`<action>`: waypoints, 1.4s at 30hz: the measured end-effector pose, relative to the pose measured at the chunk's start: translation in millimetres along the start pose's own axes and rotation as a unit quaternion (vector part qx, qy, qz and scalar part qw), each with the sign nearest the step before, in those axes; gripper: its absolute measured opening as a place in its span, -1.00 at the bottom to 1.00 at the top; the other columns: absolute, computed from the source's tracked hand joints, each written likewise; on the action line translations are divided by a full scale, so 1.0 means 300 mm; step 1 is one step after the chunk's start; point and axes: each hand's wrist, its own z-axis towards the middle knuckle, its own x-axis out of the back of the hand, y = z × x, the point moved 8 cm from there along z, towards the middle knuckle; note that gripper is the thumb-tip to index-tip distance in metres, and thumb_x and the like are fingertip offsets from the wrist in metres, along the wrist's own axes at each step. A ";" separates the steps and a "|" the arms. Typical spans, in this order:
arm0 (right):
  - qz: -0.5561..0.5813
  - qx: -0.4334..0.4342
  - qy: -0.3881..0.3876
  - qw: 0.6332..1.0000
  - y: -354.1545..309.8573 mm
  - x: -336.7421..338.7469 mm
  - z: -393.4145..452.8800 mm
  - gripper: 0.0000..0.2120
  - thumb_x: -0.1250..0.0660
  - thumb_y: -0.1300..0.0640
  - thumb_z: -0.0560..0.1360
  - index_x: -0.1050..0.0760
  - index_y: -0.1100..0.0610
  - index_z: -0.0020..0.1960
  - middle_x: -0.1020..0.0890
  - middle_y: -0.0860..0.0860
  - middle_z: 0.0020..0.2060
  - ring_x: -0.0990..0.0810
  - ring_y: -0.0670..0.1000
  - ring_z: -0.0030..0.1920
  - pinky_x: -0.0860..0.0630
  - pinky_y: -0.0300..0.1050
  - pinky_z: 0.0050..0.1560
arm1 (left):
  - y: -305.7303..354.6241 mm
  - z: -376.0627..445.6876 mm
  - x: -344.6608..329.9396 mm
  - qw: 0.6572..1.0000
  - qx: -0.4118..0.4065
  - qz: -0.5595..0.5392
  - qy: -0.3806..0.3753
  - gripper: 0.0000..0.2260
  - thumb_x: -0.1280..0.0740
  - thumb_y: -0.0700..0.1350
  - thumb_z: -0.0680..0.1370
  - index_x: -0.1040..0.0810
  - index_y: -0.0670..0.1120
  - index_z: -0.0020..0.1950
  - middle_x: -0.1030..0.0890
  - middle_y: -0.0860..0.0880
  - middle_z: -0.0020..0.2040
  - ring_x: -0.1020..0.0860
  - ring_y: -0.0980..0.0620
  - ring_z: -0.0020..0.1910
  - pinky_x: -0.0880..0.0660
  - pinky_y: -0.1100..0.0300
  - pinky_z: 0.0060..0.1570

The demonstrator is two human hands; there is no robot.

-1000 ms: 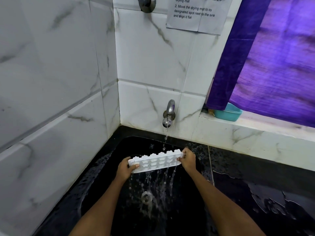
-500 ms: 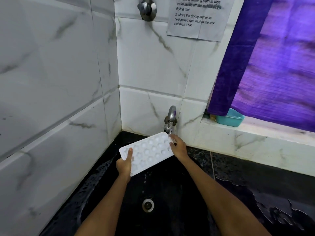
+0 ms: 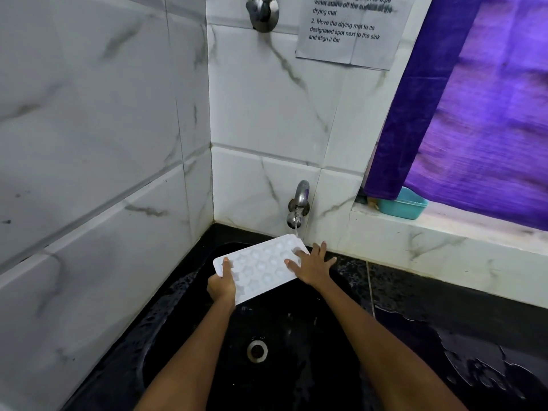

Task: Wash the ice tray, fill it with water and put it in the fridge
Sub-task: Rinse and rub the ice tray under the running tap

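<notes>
Over the black sink basin [image 3: 296, 381], the white plastic ice tray [image 3: 261, 266] is up in the air, tilted, its moulded cups facing the camera and its far right corner just under the spout of the small chrome wall tap [image 3: 298, 203]. A thin stream of water [image 3: 296, 231] drops from that spout onto the tray's far corner. The left hand [image 3: 222, 287] has the tray by its near left corner, thumb laid over the top face and the other fingers curled beneath, a closed hold. The right hand [image 3: 311, 266] is spread wide, fingers splayed; two fingertips lie on the tray's right end while the rest of the hand hangs past its edge, so it presses flat on the tray and grips nothing. Both bare forearms reach in from the bottom edge of the view.

Below the tray, the round metal drain [image 3: 257, 350] sits in the middle of the basin floor. The dark countertop [image 3: 459, 321] at the right of the sink glistens with wet patches. Behind, white marbled wall tiles [image 3: 267, 114] meet in the corner, with a printed paper notice [image 3: 353, 28] stuck on the back wall beside a purple curtain [image 3: 480, 114]. A teal plastic tub [image 3: 403, 204] stands on the white ledge beneath the curtain's left edge.
</notes>
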 end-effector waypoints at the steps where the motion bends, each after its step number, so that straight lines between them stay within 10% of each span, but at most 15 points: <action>1: 0.016 0.004 -0.004 1.000 -0.006 0.001 -0.002 -0.53 -0.14 -0.22 0.53 -0.30 -0.11 0.40 -0.04 0.20 0.49 0.27 0.25 0.50 0.19 0.48 0.36 | -0.004 -0.001 0.002 1.000 0.006 0.000 0.002 -0.50 -0.29 0.10 0.56 -0.55 -0.38 0.12 -0.60 -0.33 0.06 -0.57 -0.28 0.12 -0.50 0.00 0.07; 32: -0.096 -0.029 0.018 0.995 -0.004 0.101 -0.015 -0.54 -0.05 -0.28 0.53 -0.45 -0.09 0.28 -0.26 0.17 0.40 0.08 0.22 0.50 0.25 0.46 0.34 | 0.050 0.003 -0.019 1.000 0.007 0.021 -0.017 -0.48 -0.28 0.09 0.56 -0.50 -0.38 0.18 -0.56 -0.31 0.20 -0.54 -0.26 0.18 -0.47 0.01 0.13; 42: -0.094 0.075 0.051 0.991 -0.071 0.117 -0.022 -0.58 -0.06 -0.17 0.58 -0.31 -0.08 0.39 0.00 0.21 0.50 0.27 0.27 0.50 0.22 0.46 0.35 | 0.084 -0.026 -0.104 0.999 0.014 0.005 -0.030 -0.46 -0.27 0.12 0.56 -0.48 -0.37 0.23 -0.56 -0.30 0.21 -0.55 -0.26 0.18 -0.49 0.00 0.15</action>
